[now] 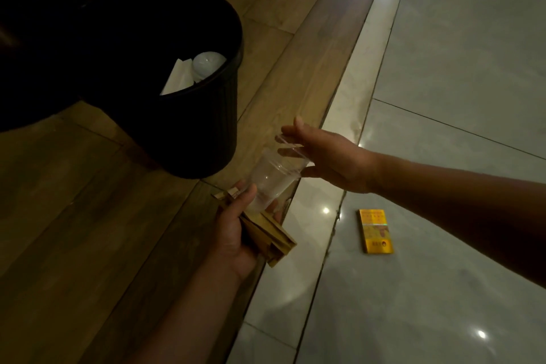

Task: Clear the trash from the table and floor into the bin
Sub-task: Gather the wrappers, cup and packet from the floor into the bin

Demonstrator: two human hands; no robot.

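My left hand (236, 233) grips a folded brown paper bag (271, 238) and, with thumb and fingertips, the base of a clear plastic cup (273, 176) that tilts up to the right. My right hand (325, 156) holds the cup's rim between thumb and fingers. A black ribbed bin (204, 124) stands just up and left of the cup, with a white light bulb (206, 63) and white paper (177, 80) inside. A yellow flat box (375, 230) lies on the tiled floor to the right of my left hand.
Wooden flooring (88, 216) covers the left half, glossy pale tiles (443, 68) the right, with a light marble strip (354, 91) between them. A dark round object (29, 62) sits against the bin's left side.
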